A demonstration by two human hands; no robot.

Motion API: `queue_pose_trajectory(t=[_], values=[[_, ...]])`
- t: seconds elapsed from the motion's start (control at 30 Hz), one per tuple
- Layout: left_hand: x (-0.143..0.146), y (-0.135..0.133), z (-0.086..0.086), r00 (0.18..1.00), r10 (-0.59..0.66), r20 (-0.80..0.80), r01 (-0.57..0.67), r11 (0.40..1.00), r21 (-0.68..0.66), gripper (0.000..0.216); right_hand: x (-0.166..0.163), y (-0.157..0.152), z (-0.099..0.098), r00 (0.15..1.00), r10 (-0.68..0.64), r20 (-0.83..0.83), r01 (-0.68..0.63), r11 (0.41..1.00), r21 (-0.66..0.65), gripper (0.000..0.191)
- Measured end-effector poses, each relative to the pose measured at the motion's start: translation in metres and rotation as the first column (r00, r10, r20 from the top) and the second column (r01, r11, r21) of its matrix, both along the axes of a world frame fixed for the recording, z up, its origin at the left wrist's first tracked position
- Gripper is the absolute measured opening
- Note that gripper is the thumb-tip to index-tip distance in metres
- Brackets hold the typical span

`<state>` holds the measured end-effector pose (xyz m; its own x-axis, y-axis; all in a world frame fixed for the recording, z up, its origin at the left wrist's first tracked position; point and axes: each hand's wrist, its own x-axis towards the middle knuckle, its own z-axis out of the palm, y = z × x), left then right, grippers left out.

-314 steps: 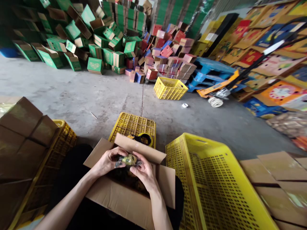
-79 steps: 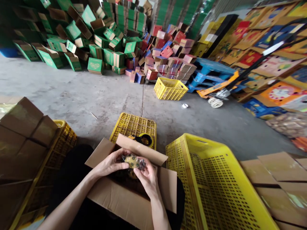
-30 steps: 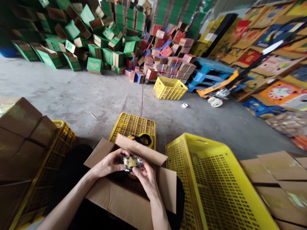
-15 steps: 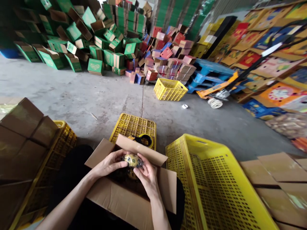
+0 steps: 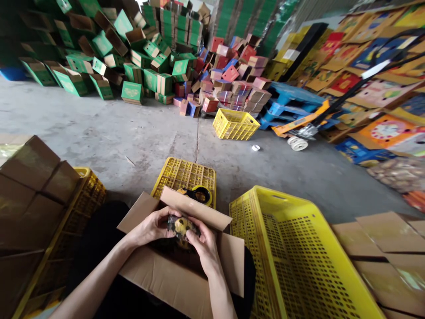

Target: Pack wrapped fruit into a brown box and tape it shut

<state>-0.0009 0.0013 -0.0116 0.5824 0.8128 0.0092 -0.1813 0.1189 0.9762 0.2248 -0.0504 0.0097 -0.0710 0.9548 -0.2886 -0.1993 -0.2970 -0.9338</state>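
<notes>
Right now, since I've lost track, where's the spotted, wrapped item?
In the head view, below and left of centre, the wrapped item is held between the left hand and right hand, over the open cardboard box.

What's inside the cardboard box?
Under the plastic-wrapped item in the left hand and right hand, the cardboard box shows part of a yellowish, dark-patched item; hands and shadow hide the rest.

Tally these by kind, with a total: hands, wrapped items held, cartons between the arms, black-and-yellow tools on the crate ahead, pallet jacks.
Left hand and right hand: 2
Held wrapped item: 1
Open carton: 1
Black-and-yellow tool: 1
Pallet jack: 1
Total: 6
</notes>
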Motion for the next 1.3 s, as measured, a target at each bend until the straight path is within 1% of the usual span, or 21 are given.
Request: queue_pose_trajectory(t=[0.1, 0.2, 0.27, 0.33, 0.43, 0.5, 0.57, 0.63, 0.67, 0.77, 0.87, 0.97, 1.07, 1.13, 1.2, 1.23, 1.3], values=[[0.001, -0.002, 0.002, 0.998, -0.052, 0.024, 0.053, 0.998, -0.042, 0.072, 0.0, 0.0, 0.0, 0.999, -0.018, 0.03, 0.016, 0.997, 0.082, 0.054], [0.001, -0.003, 0.004, 0.991, -0.115, 0.066, 0.12, 0.991, -0.068, 0.084, 0.0, 0.001, -0.005, 0.996, -0.056, 0.069, 0.043, 0.984, 0.174, 0.05], [0.002, -0.003, 0.004, 0.986, -0.133, 0.098, 0.141, 0.987, -0.081, 0.091, 0.0, 0.002, -0.009, 0.991, -0.09, 0.103, 0.061, 0.966, 0.252, 0.046], [0.002, -0.002, 0.003, 0.991, -0.102, 0.083, 0.109, 0.991, -0.081, 0.088, 0.0, 0.002, -0.011, 0.983, -0.108, 0.146, 0.055, 0.943, 0.329, 0.04], [0.002, 0.0, 0.002, 1.0, -0.011, 0.009, 0.011, 1.0, -0.028, 0.07, 0.0, 0.0, -0.011, 0.973, -0.091, 0.212, 0.004, 0.925, 0.379, 0.034], [0.002, 0.0, 0.001, 0.999, 0.03, -0.015, -0.03, 1.0, -0.002, 0.059, -0.001, -0.002, -0.01, 0.98, -0.048, 0.192, -0.023, 0.936, 0.352, 0.044], [0.002, 0.0, 0.001, 0.998, 0.053, -0.016, -0.053, 0.999, -0.01, 0.054, -0.001, -0.003, -0.01, 0.992, -0.025, 0.12, -0.014, 0.948, 0.319, 0.063], [0.002, -0.001, 0.001, 0.997, 0.081, -0.017, -0.081, 0.997, -0.02, 0.051, 0.0, -0.003, -0.012, 0.998, -0.036, 0.053, 0.019, 0.956, 0.293, 0.076], [0.002, -0.001, 0.001, 0.995, 0.095, -0.02, -0.096, 0.995, -0.02, 0.05, 0.0, -0.002, -0.013, 0.998, -0.05, 0.033, 0.039, 0.96, 0.278, 0.078], [0.002, -0.002, -0.002, 0.992, 0.128, -0.02, -0.129, 0.992, -0.014, 0.05, 0.0, 0.0, -0.019, 0.997, -0.081, 0.008, 0.077, 0.972, 0.221, 0.074], [0.002, -0.003, -0.006, 0.993, 0.119, -0.014, -0.119, 0.993, -0.024, 0.053, 0.0, 0.0, -0.023, 0.994, -0.101, 0.037, 0.093, 0.978, 0.189, 0.063], [0.002, -0.003, -0.007, 0.993, 0.117, -0.003, -0.117, 0.992, -0.037, 0.062, 0.0, 0.0, -0.019, 0.99, -0.123, 0.075, 0.11, 0.982, 0.156, 0.053], [0.003, -0.003, -0.002, 0.994, 0.107, 0.016, -0.106, 0.992, -0.065, 0.073, 0.001, -0.001, -0.01, 0.984, -0.169, 0.064, 0.161, 0.98, 0.113, 0.049], [0.004, -0.002, 0.004, 0.999, 0.054, 0.004, -0.053, 0.994, -0.094, 0.071, 0.002, -0.002, -0.006, 0.982, -0.177, 0.069, 0.169, 0.98, 0.103, 0.049], [0.003, -0.001, 0.009, 0.999, -0.007, -0.042, 0.003, 0.995, -0.097, 0.062, 0.002, -0.002, -0.004, 0.982, -0.168, 0.084, 0.159, 0.982, 0.104, 0.049], [0.003, -0.001, 0.011, 0.997, -0.022, -0.076, 0.015, 0.996, -0.085, 0.058, 0.002, -0.002, -0.004, 0.983, -0.161, 0.083, 0.153, 0.983, 0.1, 0.05], [0.001, 0.0, 0.012, 0.991, 0.0, -0.133, -0.006, 0.999, -0.047, 0.053, 0.001, -0.002, -0.004, 0.987, -0.153, 0.051, 0.148, 0.985, 0.089, 0.053]])
